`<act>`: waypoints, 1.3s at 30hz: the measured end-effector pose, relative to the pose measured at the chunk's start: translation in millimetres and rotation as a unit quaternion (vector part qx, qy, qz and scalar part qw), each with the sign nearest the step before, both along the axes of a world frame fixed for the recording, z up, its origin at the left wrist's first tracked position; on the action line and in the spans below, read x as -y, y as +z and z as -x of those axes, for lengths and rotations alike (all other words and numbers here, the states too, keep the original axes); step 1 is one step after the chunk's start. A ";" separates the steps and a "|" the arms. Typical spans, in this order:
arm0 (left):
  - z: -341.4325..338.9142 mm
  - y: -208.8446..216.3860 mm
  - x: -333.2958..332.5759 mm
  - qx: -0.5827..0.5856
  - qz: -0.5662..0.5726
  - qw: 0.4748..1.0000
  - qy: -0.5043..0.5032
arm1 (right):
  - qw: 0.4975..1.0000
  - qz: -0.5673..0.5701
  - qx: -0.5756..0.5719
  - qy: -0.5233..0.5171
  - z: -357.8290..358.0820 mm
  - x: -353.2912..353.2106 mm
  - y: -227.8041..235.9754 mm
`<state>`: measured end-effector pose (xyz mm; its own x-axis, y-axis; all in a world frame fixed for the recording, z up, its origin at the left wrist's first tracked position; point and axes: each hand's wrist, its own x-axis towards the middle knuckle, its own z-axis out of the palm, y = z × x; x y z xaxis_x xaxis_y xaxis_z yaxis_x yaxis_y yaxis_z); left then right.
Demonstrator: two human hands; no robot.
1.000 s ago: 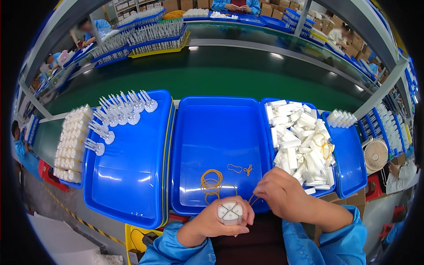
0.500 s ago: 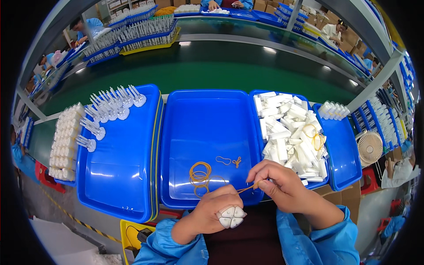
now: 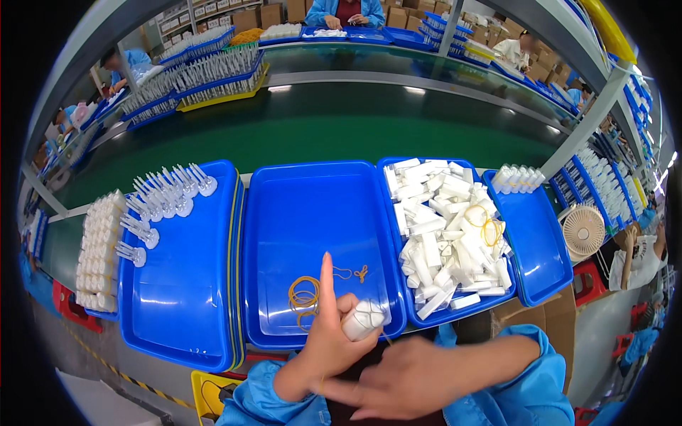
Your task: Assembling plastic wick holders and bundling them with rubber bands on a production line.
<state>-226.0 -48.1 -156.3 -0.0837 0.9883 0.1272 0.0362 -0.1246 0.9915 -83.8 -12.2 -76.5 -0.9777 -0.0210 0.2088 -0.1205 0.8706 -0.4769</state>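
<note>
In my left hand (image 3: 330,348) is a bundle of white wedge-shaped plastic pieces (image 3: 364,317), their ends pressed together into a round. The index finger of that hand points straight up while the others wrap the bundle. My right hand (image 3: 405,376) is smeared by motion and crosses below it, its fingers reaching to the left wrist. Whether the right fingers hold a rubber band is too blurred to make out. Beyond the left hand, loose rubber bands (image 3: 304,278) and a small knotted one (image 3: 361,273) lie in the middle blue tray (image 3: 312,213).
To the right, a blue tray (image 3: 398,302) is heaped with white pieces (image 3: 455,234). The left blue tray (image 3: 177,298) bears clear stemmed parts (image 3: 163,192); white cylinders (image 3: 98,248) stack beside it. A small fan (image 3: 583,231) stands far right, and a green conveyor (image 3: 305,117) runs behind.
The rubber band stretched between my hands no longer shows there. My right hand has swept down and left toward the left wrist. The left index finger has straightened upward, and the view has shifted.
</note>
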 end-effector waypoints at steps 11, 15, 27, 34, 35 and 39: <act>12.2 -2.8 -7.0 0.381 0.025 0.922 -0.057 | 0.477 0.820 -0.318 -0.015 -72.6 -18.4 -73.4; -8.7 8.0 -14.4 0.150 -0.070 0.986 0.016 | 0.610 0.750 -0.210 -0.147 -57.0 -48.3 -46.5; -11.3 19.6 -14.1 -0.101 -0.047 0.985 -0.132 | 0.919 0.209 -0.102 -0.317 -37.5 -50.6 -23.5; -37.2 17.5 -10.6 0.274 -0.056 0.953 -0.116 | 0.726 0.562 -0.088 -0.386 -44.4 -41.0 -37.4; -42.6 15.9 -11.0 0.293 -0.058 0.950 -0.093 | 0.737 0.546 -0.095 -0.387 -43.4 -39.1 -40.4; -52.7 5.1 -13.8 0.203 -0.061 0.977 -0.033 | 0.811 0.397 -0.152 -0.403 -42.0 -34.8 -50.6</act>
